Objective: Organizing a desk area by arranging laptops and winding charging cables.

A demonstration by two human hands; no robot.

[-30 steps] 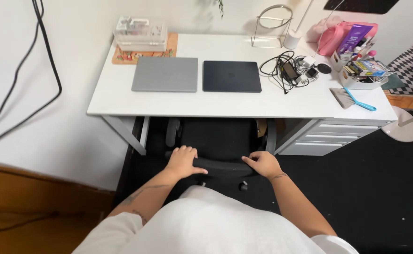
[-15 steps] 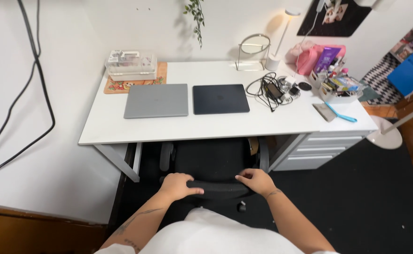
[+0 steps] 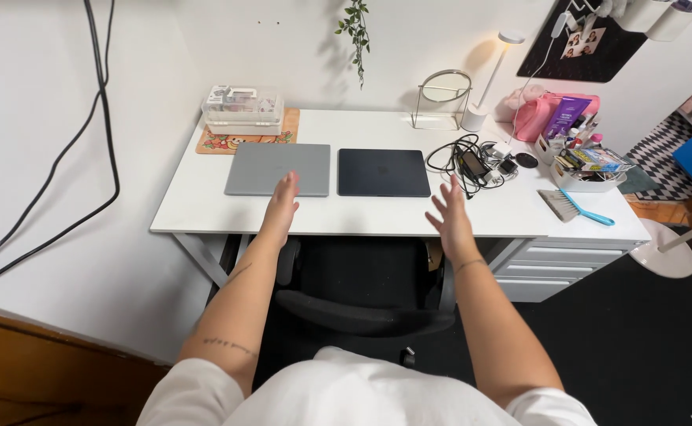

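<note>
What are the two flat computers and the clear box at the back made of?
The grey laptop, under the left hand, looks like matte metal: an even silvery sheen, though painted plastic is possible. The dark laptop, nearest the right hand, has a dull navy-black finish; metal or plastic, hard to tell. The clear box looks like see-through plastic, since its contents show through.

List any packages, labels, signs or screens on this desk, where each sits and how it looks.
Purple packet: upright at the desk's right rear, tall, flat.
Clear plastic box: left rear, on an orange mat, rectangular.
Photo prints: small, pinned on a dark wall board.
Screens: none showing; both laptops closed.
</note>
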